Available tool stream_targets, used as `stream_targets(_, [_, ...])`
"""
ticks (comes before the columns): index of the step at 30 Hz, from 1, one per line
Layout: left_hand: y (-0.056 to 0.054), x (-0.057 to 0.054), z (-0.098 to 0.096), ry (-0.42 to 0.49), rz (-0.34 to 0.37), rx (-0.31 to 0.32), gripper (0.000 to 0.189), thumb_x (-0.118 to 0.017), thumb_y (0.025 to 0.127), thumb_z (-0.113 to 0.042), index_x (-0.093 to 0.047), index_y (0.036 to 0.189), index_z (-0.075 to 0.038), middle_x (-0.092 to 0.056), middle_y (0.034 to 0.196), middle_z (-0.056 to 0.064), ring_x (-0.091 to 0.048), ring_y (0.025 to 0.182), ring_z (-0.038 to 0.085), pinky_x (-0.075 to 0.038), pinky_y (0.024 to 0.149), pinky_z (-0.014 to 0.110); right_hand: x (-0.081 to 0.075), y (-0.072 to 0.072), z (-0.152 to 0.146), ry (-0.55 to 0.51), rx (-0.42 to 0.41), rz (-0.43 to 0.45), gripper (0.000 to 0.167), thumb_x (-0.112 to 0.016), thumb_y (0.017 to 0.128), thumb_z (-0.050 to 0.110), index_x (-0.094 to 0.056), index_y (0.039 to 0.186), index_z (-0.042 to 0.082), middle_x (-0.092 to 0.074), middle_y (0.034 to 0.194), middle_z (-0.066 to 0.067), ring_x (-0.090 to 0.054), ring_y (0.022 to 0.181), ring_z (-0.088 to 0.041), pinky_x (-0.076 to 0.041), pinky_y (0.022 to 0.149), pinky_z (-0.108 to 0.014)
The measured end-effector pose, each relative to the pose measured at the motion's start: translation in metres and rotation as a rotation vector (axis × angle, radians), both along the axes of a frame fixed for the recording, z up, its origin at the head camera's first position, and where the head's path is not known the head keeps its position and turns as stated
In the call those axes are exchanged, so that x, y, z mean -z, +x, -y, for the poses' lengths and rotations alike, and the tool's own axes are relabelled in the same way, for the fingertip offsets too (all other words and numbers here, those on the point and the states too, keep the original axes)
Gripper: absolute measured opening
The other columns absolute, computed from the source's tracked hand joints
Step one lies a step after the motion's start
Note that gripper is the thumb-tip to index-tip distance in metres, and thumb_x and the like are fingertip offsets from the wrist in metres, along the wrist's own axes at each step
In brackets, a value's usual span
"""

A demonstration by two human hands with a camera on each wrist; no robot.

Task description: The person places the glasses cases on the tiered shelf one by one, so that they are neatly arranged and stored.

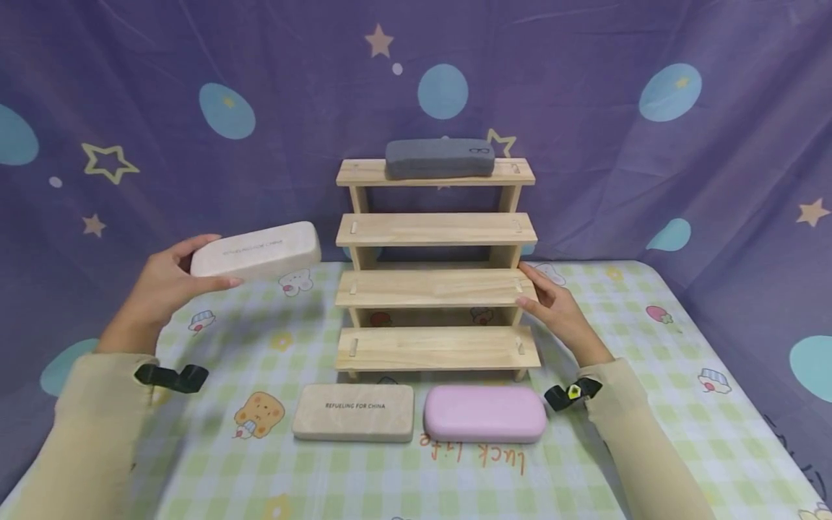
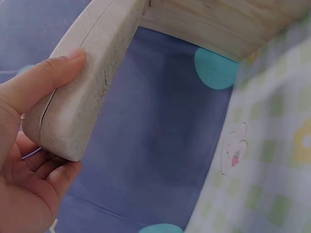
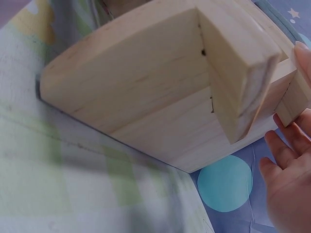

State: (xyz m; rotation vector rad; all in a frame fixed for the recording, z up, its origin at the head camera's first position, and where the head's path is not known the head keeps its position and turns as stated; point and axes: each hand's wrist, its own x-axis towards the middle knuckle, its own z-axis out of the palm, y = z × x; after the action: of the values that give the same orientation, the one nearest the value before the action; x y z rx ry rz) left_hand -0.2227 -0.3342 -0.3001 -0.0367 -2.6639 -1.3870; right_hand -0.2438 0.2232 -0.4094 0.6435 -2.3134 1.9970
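In the head view my left hand (image 1: 162, 278) holds a pale glasses case (image 1: 260, 249) by its left end, in the air to the left of the wooden stepped shelf (image 1: 435, 289). The left wrist view shows the thumb on one side of this glasses case (image 2: 104, 58) and fingers curled at its end. My right hand (image 1: 562, 314) grips the right end of the shelf's second step from the bottom. Seen from the right wrist, the hand (image 3: 294, 179) has its thumb above the board and fingers below. A grey glasses case (image 1: 438, 159) lies on the top step.
On the checked tablecloth (image 1: 240, 477), a beige lettered glasses case (image 1: 354, 422) and a pink glasses case (image 1: 484, 415) lie side by side before the shelf. A purple patterned curtain (image 1: 292, 87) hangs behind. Each wrist wears a black strap.
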Motion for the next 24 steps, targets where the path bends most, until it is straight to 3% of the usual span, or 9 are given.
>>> stream_targets(13, [0.005, -0.026, -0.022, 0.035, -0.003, 0.029, 0.075, -0.079, 0.077, -0.011, -0.041, 0.141, -0.009, -0.052, 0.111, -0.018, -0.052, 0.095, 0.000, -0.047, 0.070, 0.012, -0.001, 0.001, 0.000, 0.005, 0.007, 0.023, 0.063, -0.057, 0.093, 0.004, -0.026, 0.147, 0.000, -0.014, 0.154, -0.020, -0.018, 0.141, -0.031, -0.031, 0.100, -0.010])
stream_targets(24, [-0.002, -0.040, -0.054, 0.075, 0.024, 0.059, 0.076, -0.080, 0.076, -0.011, -0.041, 0.141, -0.010, -0.052, 0.114, -0.013, -0.052, 0.098, 0.002, -0.047, 0.072, 0.014, -0.001, 0.000, 0.000, 0.004, -0.001, 0.013, 0.063, -0.058, 0.093, 0.004, -0.025, 0.147, -0.001, -0.016, 0.155, -0.017, -0.018, 0.141, -0.031, -0.030, 0.101, -0.011])
